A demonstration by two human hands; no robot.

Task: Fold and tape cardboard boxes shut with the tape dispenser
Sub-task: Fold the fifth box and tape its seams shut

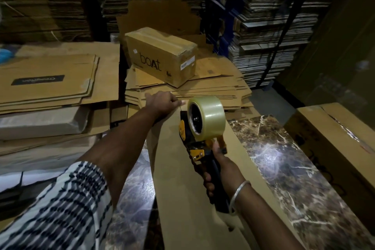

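Note:
A long brown cardboard box (182,199) lies lengthwise on the marble table (294,168), stretching away from me. My right hand (221,170) grips the black handle of a yellow-and-black tape dispenser (194,144) carrying a big roll of clear tape (207,117); its front end touches the box top near the far end. My left hand (164,101) rests at the box's far end, fingers curled over the edge, thumb pointing toward the dispenser.
A taped "boAt" box (160,57) sits on a stack of flat cartons (182,89) beyond the table. More flattened cartons (50,87) pile up on the left. Another brown box (334,144) stands at the right. Tall stacks of cardboard fill the back wall.

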